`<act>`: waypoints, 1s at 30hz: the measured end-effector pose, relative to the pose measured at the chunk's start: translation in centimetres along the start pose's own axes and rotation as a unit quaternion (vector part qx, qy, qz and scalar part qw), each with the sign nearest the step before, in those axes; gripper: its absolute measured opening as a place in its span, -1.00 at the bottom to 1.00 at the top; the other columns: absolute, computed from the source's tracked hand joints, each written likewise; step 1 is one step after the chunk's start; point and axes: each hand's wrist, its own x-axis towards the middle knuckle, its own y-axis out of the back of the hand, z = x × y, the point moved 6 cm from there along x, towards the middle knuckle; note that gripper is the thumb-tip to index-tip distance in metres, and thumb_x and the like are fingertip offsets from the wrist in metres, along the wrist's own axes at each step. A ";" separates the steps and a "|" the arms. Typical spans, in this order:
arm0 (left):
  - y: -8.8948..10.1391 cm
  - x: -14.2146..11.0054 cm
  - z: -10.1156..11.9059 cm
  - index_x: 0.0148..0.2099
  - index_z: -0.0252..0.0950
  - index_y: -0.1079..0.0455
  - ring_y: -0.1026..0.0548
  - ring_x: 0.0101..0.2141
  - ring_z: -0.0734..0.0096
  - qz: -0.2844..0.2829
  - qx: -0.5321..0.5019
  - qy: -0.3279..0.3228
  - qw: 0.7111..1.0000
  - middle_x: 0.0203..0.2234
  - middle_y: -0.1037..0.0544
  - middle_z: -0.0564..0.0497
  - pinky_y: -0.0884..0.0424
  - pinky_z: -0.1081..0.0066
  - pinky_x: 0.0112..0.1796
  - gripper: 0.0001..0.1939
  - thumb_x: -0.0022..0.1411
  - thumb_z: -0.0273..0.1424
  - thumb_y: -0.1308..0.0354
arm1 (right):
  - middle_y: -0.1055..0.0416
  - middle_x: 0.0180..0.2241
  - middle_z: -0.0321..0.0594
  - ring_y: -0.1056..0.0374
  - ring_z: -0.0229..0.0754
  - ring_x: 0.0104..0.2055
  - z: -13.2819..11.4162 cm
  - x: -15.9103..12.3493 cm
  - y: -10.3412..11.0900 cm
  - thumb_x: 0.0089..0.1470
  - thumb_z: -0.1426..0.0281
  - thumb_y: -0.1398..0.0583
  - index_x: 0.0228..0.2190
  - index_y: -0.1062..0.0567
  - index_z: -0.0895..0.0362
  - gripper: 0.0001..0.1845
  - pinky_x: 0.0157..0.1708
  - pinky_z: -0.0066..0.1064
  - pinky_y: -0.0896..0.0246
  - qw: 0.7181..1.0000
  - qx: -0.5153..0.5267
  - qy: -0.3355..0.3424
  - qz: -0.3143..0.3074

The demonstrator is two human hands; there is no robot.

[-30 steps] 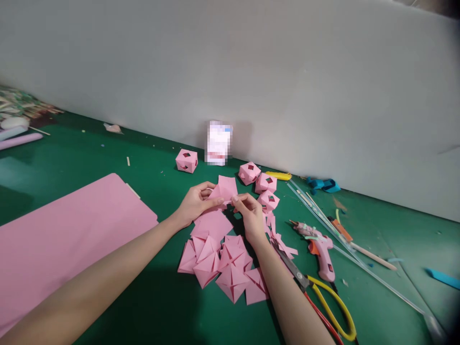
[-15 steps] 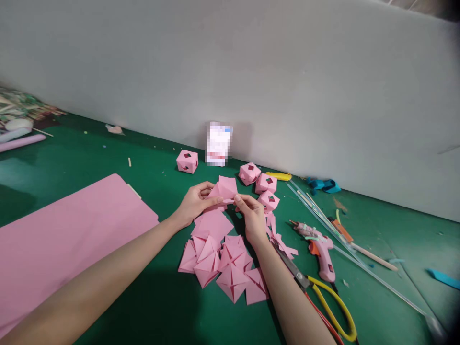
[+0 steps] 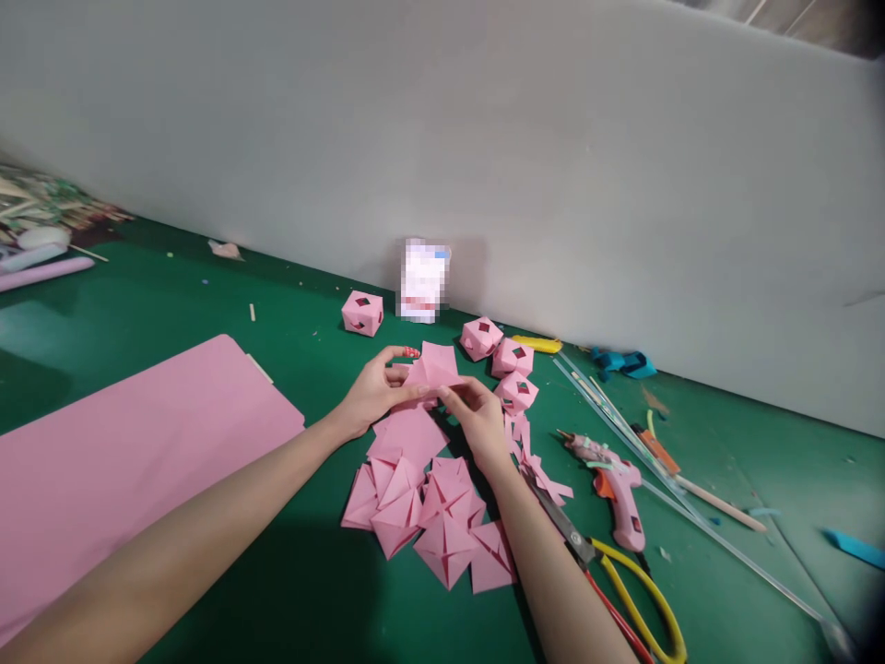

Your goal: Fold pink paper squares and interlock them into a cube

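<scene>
Between my two hands is a piece of pink folded paper [image 3: 437,365], partly creased. My left hand [image 3: 377,392] pinches its left side, with the index finger lifted behind it. The thumb and fingers of my right hand [image 3: 480,415] grip its lower right edge. Just below lie flat pink paper sheets [image 3: 409,433] and several folded pink squares [image 3: 448,516]. Pink paper cubes with cut-out openings stand beyond: one cube [image 3: 362,314] to the left and a cluster of cubes [image 3: 513,357] by my right hand. Pink paper strips [image 3: 543,475] lie beside my right wrist.
Large pink sheets [image 3: 159,443] cover the left of the green table. Right of my forearm are scissors [image 3: 640,590], a pink glue gun [image 3: 615,480], clear glue sticks [image 3: 725,535] and blue ribbon [image 3: 626,362]. A blurred upright card [image 3: 423,281] leans against the grey wall.
My right fingers have slid slightly left along the paper's lower edge. My left index finger has risen off the paper. The view has shifted slightly.
</scene>
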 end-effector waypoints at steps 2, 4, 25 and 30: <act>-0.1 0.0 0.1 0.08 -0.25 -0.24 -0.51 -0.50 0.41 -0.003 0.010 -0.003 1.000 -0.52 -0.45 0.15 -0.42 0.44 -0.44 -0.26 -0.11 -0.20 -0.46 | -0.55 -0.38 -0.21 -0.44 -0.15 -0.34 0.2 0.0 -0.5 -0.06 0.19 -0.37 -0.37 -0.54 0.11 -0.72 -0.33 -0.36 -0.29 0.999 -0.027 -0.004 -0.028; -0.2 -0.1 0.2 0.09 -0.26 -0.24 -0.48 -0.52 0.45 -0.004 0.022 -0.011 1.000 -0.55 -0.42 0.17 -0.40 0.47 -0.46 -0.26 -0.09 -0.21 -0.45 | -0.55 -0.41 -0.20 -0.44 -0.13 -0.35 0.4 -0.1 -0.5 -0.02 0.17 -0.34 -0.41 -0.54 0.12 -0.73 -0.34 -0.36 -0.29 0.998 -0.055 -0.003 -0.030; -0.1 0.1 -0.3 0.23 -0.29 -0.09 -0.54 -0.43 0.42 0.020 0.016 -0.031 0.999 -0.48 -0.53 0.09 -0.40 0.47 -0.38 -0.16 -0.01 -0.27 -0.42 | -0.58 -0.40 -0.21 -0.43 -0.16 -0.39 0.2 0.0 0.1 -0.01 0.16 -0.33 -0.36 -0.61 0.15 -0.70 -0.39 -0.39 -0.30 0.998 -0.066 0.003 0.012; -0.2 0.1 -0.2 0.28 -0.23 -0.05 -0.58 -0.38 0.38 0.019 -0.024 -0.033 0.999 -0.42 -0.55 0.07 -0.48 0.40 -0.30 -0.09 -0.02 -0.28 -0.44 | -0.59 -0.41 -0.18 -0.41 -0.18 -0.41 0.0 0.0 0.4 -0.07 0.16 -0.36 -0.38 -0.62 0.18 -0.68 -0.41 -0.39 -0.29 0.998 -0.041 -0.017 0.048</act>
